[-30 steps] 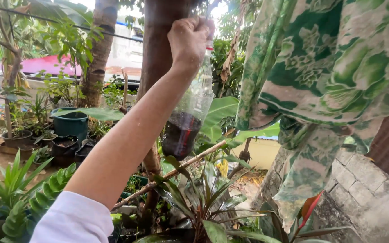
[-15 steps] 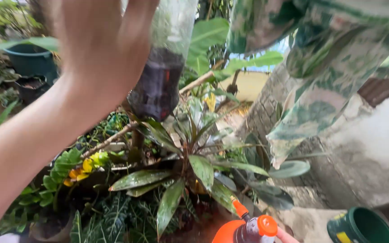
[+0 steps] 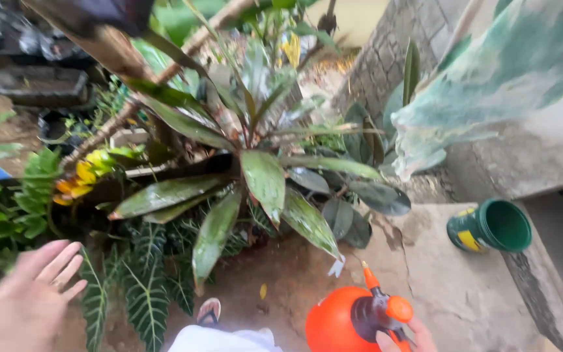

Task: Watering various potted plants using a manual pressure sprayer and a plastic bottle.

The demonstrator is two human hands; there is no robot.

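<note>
Sprayer bottle (image 3: 343,322), orange, is sitting low by the broad-leaved plant (image 3: 255,176); I'm gripping its trigger with my right hand (image 3: 402,339), left hand (image 3: 27,300) hovering spread and empty; next I'm judging the nozzle needs aiming at leaves

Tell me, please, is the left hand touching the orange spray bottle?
Apart: the head view shows the left hand open at lower left, with leaves and ground between it and the orange spray bottle.

Green pot (image 3: 490,226), broad-leaved plant (image 3: 265,176)
</note>
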